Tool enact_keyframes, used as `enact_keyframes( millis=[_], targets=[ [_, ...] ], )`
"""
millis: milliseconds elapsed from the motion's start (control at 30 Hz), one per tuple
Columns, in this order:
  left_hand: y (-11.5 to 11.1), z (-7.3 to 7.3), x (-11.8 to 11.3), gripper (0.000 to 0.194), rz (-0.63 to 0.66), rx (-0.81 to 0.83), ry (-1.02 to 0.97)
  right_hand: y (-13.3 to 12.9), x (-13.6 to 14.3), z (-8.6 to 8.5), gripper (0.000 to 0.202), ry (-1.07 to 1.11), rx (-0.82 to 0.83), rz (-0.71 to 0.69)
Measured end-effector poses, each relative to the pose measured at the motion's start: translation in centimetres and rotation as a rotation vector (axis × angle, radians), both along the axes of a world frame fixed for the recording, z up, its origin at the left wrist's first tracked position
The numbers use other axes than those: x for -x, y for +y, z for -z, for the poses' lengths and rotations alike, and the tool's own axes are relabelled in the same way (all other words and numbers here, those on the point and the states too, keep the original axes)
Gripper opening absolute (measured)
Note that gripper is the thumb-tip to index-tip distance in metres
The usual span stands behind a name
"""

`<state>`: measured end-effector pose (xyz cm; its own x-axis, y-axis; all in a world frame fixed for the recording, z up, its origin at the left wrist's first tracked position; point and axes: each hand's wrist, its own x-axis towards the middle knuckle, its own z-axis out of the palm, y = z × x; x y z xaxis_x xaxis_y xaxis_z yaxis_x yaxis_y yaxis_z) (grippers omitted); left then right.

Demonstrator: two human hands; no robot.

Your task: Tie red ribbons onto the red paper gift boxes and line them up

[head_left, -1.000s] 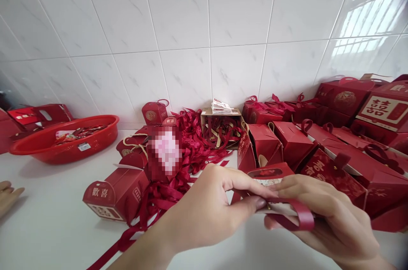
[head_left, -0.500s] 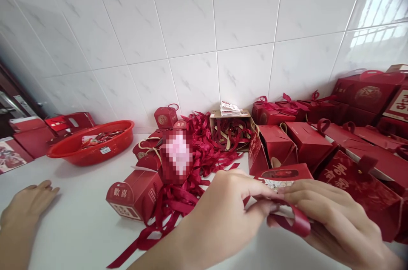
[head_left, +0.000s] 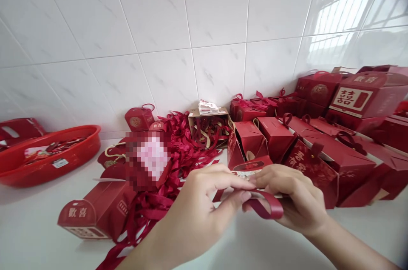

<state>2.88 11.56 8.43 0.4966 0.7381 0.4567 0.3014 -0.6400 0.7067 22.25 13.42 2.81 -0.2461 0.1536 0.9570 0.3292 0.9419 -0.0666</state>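
Note:
In the middle of the head view, a dark red strap handle (head_left: 273, 209) bends into a loop below my fingers. My left hand (head_left: 210, 202) comes in from the lower left, its thumb and fingers pinching the strap. My right hand (head_left: 291, 195) is closed from the other side, with its fingertips close to the left ones. Between and behind the hands shows a small red gift box with a pale patterned panel (head_left: 244, 173). My fingers hide most of it, including where the strap joins.
Red gift boxes (head_left: 277, 136) crowd the right side. A heap of red ribbons (head_left: 180, 140) lies left of centre, beside a carton of straps (head_left: 208, 134) with white cards (head_left: 208, 107). Farther left are a red box (head_left: 98, 206) and a red basin (head_left: 76, 155). A tiled wall (head_left: 165, 83) closes the back.
The view has swung right, so objects sit farther left. Another person's hand at the far left has gone out of view. My hands keep their hold on the strap and box.

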Motion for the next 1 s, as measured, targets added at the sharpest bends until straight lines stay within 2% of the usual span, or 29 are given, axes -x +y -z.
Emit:
enact_keyframes(
  millis=[100,233,367,467,700,833,1000],
  targets=[
    [-0.1,-0.4,0.1,0.024,0.035,0.055,-0.036,-0.3,0.0,-0.6,0.019,-0.006,-0.01,-0.004],
    [-0.4,-1.0,0.1,0.011,0.067,0.186,-0.012,-0.5,0.1,-1.0,0.021,0.008,-0.013,-0.041],
    [-0.7,-1.2,0.0,0.01,0.018,0.28,0.044,-0.5,0.2,-1.1,0.025,0.023,-0.064,-0.067],
    [-0.9,-1.0,0.0,0.011,-0.044,0.211,0.061,-0.5,0.2,-1.2,0.025,0.027,-0.076,-0.069],
    [-1.0,-0.8,0.0,0.011,0.03,0.024,-0.004,-1.1,-0.1,-1.7,0.027,-0.01,-0.006,-0.081],
    [-1.1,-0.9,0.0,0.014,0.019,-0.06,0.007,-1.1,0.1,-1.6,0.019,-0.036,-0.063,-0.039],
    [-1.2,-0.5,0.2,0.014,0.02,-0.345,0.078,-1.0,0.3,-1.5,0.014,-0.044,-0.112,0.008]
  ],
)
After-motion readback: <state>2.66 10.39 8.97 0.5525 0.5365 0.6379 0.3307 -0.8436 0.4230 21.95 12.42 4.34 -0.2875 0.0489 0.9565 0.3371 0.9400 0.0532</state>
